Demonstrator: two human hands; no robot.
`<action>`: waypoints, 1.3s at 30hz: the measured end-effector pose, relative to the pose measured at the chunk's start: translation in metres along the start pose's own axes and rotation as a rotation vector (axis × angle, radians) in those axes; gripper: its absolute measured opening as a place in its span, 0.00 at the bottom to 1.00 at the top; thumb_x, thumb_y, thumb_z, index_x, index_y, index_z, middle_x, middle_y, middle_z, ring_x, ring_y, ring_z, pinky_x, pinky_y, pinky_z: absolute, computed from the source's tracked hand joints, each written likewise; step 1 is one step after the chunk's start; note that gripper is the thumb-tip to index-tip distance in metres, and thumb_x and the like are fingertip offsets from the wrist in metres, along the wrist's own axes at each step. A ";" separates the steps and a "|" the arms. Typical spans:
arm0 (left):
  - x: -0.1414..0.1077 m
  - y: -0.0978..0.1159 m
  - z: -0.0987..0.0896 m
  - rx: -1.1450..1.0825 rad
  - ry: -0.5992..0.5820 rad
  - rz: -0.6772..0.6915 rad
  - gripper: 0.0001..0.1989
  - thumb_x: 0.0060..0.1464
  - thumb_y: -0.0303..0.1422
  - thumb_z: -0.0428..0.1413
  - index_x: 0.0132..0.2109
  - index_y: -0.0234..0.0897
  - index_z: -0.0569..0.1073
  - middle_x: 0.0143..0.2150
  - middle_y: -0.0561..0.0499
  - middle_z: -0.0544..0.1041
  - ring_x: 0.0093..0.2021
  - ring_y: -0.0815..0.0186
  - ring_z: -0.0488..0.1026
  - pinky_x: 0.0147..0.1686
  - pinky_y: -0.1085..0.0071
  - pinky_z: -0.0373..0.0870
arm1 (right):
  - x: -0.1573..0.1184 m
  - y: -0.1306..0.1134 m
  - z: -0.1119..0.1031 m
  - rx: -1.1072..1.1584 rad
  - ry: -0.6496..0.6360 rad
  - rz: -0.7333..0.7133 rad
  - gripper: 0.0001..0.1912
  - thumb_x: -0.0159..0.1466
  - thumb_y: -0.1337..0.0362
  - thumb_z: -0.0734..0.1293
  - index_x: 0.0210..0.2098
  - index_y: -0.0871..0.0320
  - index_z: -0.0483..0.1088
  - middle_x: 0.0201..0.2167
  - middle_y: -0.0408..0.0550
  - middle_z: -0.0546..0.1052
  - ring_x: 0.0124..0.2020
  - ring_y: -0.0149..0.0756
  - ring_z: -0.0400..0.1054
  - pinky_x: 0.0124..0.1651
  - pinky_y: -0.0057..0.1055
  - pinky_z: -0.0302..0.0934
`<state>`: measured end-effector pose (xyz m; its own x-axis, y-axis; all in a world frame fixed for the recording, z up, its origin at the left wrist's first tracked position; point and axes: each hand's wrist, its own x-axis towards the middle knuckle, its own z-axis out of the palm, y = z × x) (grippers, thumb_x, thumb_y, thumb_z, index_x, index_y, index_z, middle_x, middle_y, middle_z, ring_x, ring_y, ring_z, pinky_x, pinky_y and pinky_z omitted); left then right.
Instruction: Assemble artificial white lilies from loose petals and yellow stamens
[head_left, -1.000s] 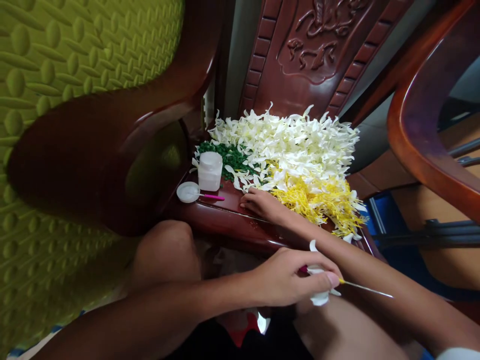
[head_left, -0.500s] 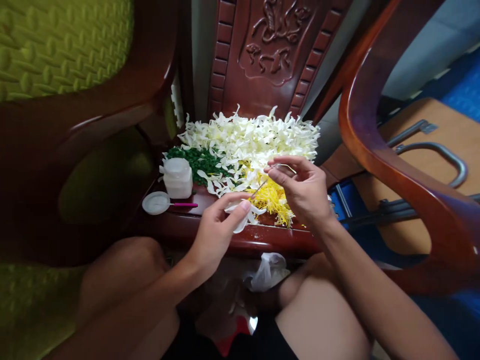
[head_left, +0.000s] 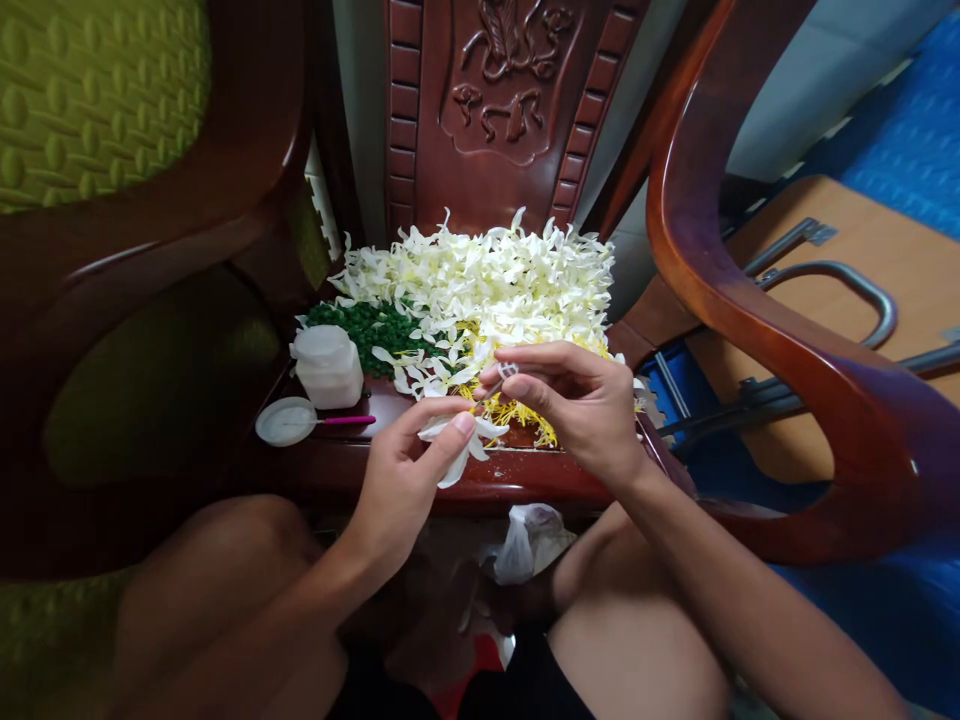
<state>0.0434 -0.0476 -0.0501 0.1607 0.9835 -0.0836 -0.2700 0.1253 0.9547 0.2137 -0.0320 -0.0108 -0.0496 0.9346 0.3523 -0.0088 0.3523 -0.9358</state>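
Between thumb and fingers, my left hand (head_left: 397, 480) pinches a white artificial flower (head_left: 459, 455) with spread petals, low over the seat's front edge. A thin stem (head_left: 489, 392) rises from it toward my right hand (head_left: 581, 405). The right fingers are pinched around a small white thing with dark lines (head_left: 508, 371), too small to name, at the stem's upper end. Behind both hands lies a heap of white flowers (head_left: 487, 275). Bunches of thin yellow strands (head_left: 529, 425) lie partly hidden beneath my right hand.
Small green pieces (head_left: 367, 335) are piled left of the flowers. A white plastic jar (head_left: 328, 370) stands near a round lid (head_left: 285, 422), where a pink-handled tool (head_left: 349, 420) rests. The wooden chair's curved armrest (head_left: 679, 230) rises at right. A plastic bag (head_left: 529, 545) hangs below the seat.
The camera view has shifted, so everything sits further left. My right hand has come lower and closer to the left, its fingers now at the flower's stem.
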 end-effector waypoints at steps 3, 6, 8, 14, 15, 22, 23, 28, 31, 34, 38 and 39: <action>0.000 0.001 0.000 -0.015 0.009 0.007 0.07 0.55 0.40 0.65 0.38 0.43 0.82 0.38 0.54 0.80 0.38 0.69 0.72 0.38 0.75 0.65 | -0.001 0.001 0.000 0.003 -0.006 0.019 0.10 0.60 0.61 0.76 0.41 0.52 0.79 0.36 0.42 0.85 0.35 0.37 0.82 0.38 0.34 0.80; 0.000 0.001 0.000 -0.027 -0.010 0.022 0.06 0.55 0.39 0.65 0.38 0.44 0.83 0.41 0.53 0.82 0.43 0.67 0.74 0.41 0.75 0.66 | -0.001 0.001 -0.001 0.003 -0.025 0.042 0.10 0.60 0.62 0.76 0.42 0.52 0.80 0.35 0.42 0.85 0.35 0.36 0.81 0.39 0.33 0.80; 0.000 0.000 0.000 -0.025 -0.017 0.023 0.06 0.55 0.39 0.65 0.38 0.44 0.83 0.42 0.53 0.82 0.44 0.66 0.74 0.44 0.74 0.66 | -0.002 0.002 -0.001 -0.009 -0.031 0.043 0.10 0.60 0.63 0.76 0.42 0.52 0.80 0.35 0.42 0.85 0.35 0.35 0.81 0.40 0.33 0.79; -0.001 0.000 -0.001 -0.020 0.004 -0.007 0.07 0.54 0.40 0.65 0.38 0.44 0.82 0.37 0.54 0.80 0.39 0.68 0.72 0.40 0.74 0.67 | -0.002 0.002 0.001 -0.005 -0.010 -0.023 0.08 0.61 0.64 0.75 0.41 0.50 0.80 0.35 0.40 0.85 0.35 0.33 0.81 0.39 0.29 0.78; -0.001 0.000 -0.001 -0.024 0.011 -0.012 0.07 0.54 0.40 0.65 0.38 0.44 0.82 0.37 0.54 0.79 0.38 0.68 0.72 0.39 0.74 0.67 | -0.002 0.002 0.001 0.003 -0.001 -0.039 0.08 0.61 0.64 0.75 0.42 0.50 0.80 0.34 0.40 0.85 0.34 0.33 0.81 0.38 0.29 0.78; 0.000 0.001 0.000 0.005 -0.005 0.023 0.08 0.55 0.39 0.64 0.39 0.42 0.82 0.41 0.51 0.82 0.40 0.65 0.73 0.39 0.73 0.67 | -0.003 0.001 0.000 -0.035 -0.045 -0.013 0.08 0.61 0.63 0.75 0.42 0.51 0.80 0.35 0.41 0.84 0.36 0.35 0.81 0.38 0.31 0.78; 0.000 0.001 -0.001 0.008 -0.008 0.024 0.08 0.55 0.39 0.64 0.39 0.41 0.82 0.41 0.51 0.82 0.40 0.65 0.73 0.38 0.73 0.67 | -0.003 0.001 -0.001 -0.041 -0.047 -0.013 0.09 0.62 0.63 0.75 0.42 0.50 0.80 0.35 0.41 0.84 0.35 0.34 0.81 0.38 0.31 0.78; 0.000 0.002 0.000 -0.019 0.017 0.009 0.07 0.55 0.39 0.64 0.38 0.40 0.81 0.36 0.52 0.79 0.36 0.66 0.72 0.35 0.73 0.66 | 0.001 0.008 -0.003 -0.226 -0.219 -0.097 0.08 0.62 0.63 0.75 0.42 0.49 0.81 0.43 0.44 0.82 0.47 0.36 0.77 0.54 0.37 0.72; 0.000 0.005 0.001 -0.082 0.032 -0.005 0.09 0.55 0.40 0.62 0.39 0.41 0.81 0.40 0.51 0.80 0.37 0.66 0.73 0.34 0.74 0.67 | 0.002 0.013 -0.003 -0.296 -0.306 -0.127 0.09 0.63 0.63 0.73 0.44 0.48 0.81 0.47 0.46 0.80 0.50 0.37 0.75 0.57 0.40 0.70; 0.002 0.007 0.003 -0.105 -0.014 -0.032 0.11 0.53 0.41 0.65 0.42 0.43 0.81 0.47 0.51 0.81 0.47 0.62 0.75 0.41 0.73 0.69 | 0.001 0.015 -0.002 -0.332 -0.340 -0.176 0.13 0.65 0.66 0.71 0.48 0.45 0.79 0.53 0.46 0.78 0.52 0.36 0.74 0.58 0.40 0.69; 0.005 0.008 0.002 -0.134 0.027 -0.107 0.13 0.53 0.41 0.65 0.46 0.45 0.83 0.49 0.50 0.82 0.52 0.60 0.75 0.47 0.71 0.69 | -0.002 0.017 -0.001 -0.360 -0.211 -0.226 0.14 0.63 0.64 0.73 0.49 0.45 0.79 0.55 0.46 0.78 0.53 0.38 0.74 0.59 0.42 0.69; 0.005 0.008 0.001 -0.138 0.051 -0.111 0.14 0.53 0.41 0.65 0.46 0.44 0.83 0.49 0.49 0.83 0.53 0.60 0.75 0.47 0.70 0.69 | -0.002 0.017 0.000 -0.353 -0.146 -0.215 0.15 0.62 0.62 0.74 0.49 0.46 0.79 0.52 0.46 0.79 0.51 0.38 0.74 0.57 0.42 0.70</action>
<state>0.0432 -0.0416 -0.0424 0.1492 0.9675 -0.2041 -0.3813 0.2468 0.8909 0.2140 -0.0282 -0.0278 -0.2249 0.8303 0.5099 0.3060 0.5570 -0.7721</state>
